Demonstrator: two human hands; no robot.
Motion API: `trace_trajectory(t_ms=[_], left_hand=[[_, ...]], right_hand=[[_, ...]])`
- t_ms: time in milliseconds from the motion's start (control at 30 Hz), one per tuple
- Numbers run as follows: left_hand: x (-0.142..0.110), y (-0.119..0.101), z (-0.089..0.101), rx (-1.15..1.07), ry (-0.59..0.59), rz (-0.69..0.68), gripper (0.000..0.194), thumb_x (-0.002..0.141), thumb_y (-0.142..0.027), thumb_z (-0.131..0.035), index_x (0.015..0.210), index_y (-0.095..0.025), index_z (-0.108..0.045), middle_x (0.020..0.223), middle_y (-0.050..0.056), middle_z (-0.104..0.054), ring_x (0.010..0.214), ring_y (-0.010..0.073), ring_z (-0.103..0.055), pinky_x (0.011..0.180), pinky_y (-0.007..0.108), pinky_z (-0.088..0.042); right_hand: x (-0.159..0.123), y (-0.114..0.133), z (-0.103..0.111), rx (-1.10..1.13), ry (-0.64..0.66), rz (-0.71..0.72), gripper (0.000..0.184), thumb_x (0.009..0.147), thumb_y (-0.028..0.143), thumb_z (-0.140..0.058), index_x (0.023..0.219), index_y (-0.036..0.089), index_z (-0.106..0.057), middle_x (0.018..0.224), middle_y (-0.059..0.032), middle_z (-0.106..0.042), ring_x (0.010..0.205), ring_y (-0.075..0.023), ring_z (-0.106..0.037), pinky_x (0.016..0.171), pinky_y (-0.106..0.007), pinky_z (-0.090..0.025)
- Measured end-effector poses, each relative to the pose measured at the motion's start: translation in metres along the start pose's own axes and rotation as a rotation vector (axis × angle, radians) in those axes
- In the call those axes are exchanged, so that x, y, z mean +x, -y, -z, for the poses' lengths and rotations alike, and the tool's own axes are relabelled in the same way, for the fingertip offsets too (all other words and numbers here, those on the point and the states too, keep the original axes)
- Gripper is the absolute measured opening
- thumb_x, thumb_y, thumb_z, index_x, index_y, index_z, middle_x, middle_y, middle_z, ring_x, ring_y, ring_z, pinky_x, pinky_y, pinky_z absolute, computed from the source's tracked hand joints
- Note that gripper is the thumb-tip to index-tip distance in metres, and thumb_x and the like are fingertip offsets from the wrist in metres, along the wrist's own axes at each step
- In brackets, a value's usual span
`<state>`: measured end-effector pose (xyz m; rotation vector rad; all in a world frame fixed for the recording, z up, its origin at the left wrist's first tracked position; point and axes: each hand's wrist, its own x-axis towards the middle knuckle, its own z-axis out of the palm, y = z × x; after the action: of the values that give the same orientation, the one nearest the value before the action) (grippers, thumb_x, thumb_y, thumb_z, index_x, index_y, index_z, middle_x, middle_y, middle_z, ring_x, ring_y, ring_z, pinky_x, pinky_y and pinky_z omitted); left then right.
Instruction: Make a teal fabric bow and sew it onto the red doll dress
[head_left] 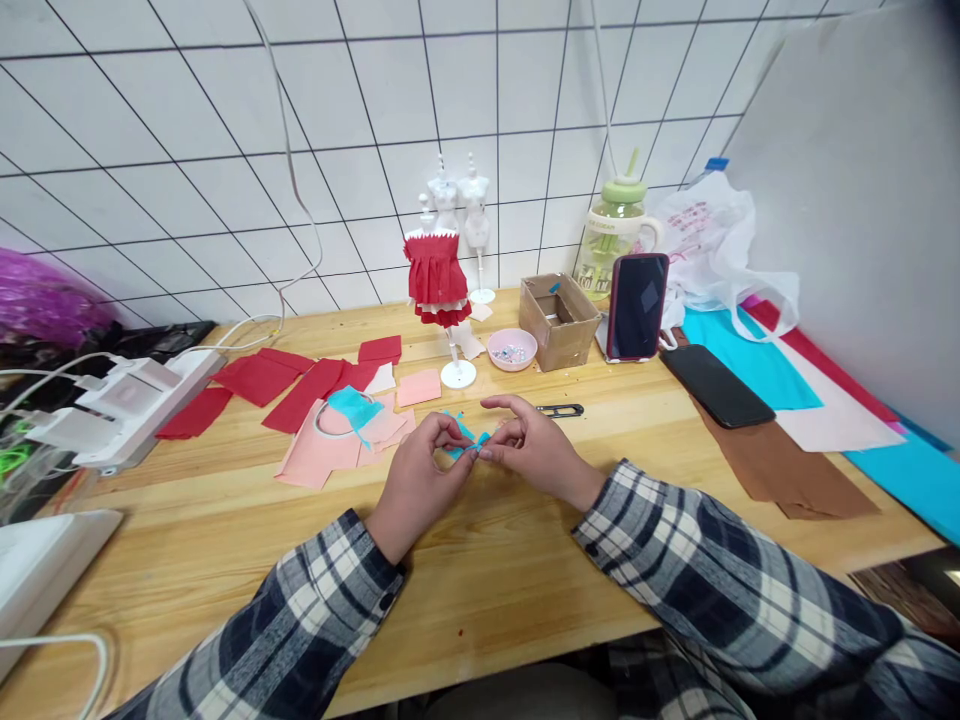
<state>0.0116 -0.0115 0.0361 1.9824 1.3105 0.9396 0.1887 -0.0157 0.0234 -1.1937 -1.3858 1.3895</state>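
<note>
White tiled wall [536, 85] behind a wood-grained counter [510, 590]. Near the middle of it, left hand [427, 470] and right hand [536, 450] close together, tips almost meeting, both pinched on one small blue cloth piece [466, 432], one finger of the right raised above. Held directly between them, so neither hand nearer; long axis impossible to tell, with so much covered by fingers. Just beyond the right hand, black thread snips [561, 410] lying crosswise. To the left, a loose blue scrap [354, 408] on pink cloth pieces [304, 455], with red cloth pieces [259, 377] past them. Farther back, a dress form in a red dress [435, 272], a pink bowl [512, 350] of tiny bits and an open cardboard box [577, 335]. Toward the right, an upright phone [637, 305], and a flat phone [718, 385] partly over brown cloth [787, 475]. Opposite, at far left, a white power strip [154, 415] with plugs in it.
</note>
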Motion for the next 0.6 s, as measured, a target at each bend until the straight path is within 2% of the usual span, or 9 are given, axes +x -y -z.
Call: trace_trajectory(t_ms=[267, 600], left_hand=[[-0.0021, 0.0053, -0.0013, 0.095, -0.014, -0.068, 0.015, 0.078, -0.023, -0.065, 0.085, -0.021, -0.051, 0.083, 0.0, -0.065, 0.079, 0.0172, -0.063, 0.074, 0.032, -0.049], [-0.004, 0.0081, -0.0001, 0.203, -0.026, -0.139, 0.011, 0.081, -0.025, -0.064, 0.085, -0.022, -0.055, 0.084, 0.001, -0.066, 0.082, 0.0195, -0.062, 0.076, 0.035, -0.048]], right_hand=[[0.0034, -0.0049, 0.0005, -0.025, 0.005, -0.003, 0.047, 0.071, 0.026, -0.072, 0.115, 0.019, -0.055, 0.068, 0.0034, -0.062, 0.055, -0.0098, -0.051, 0.054, -0.024, -0.04], [0.0043, -0.0094, -0.0002, -0.043, 0.009, 0.015, 0.04, 0.073, 0.025, -0.069, 0.111, 0.018, -0.058, 0.068, 0.0044, -0.058, 0.053, -0.0084, -0.049, 0.052, -0.023, -0.039]])
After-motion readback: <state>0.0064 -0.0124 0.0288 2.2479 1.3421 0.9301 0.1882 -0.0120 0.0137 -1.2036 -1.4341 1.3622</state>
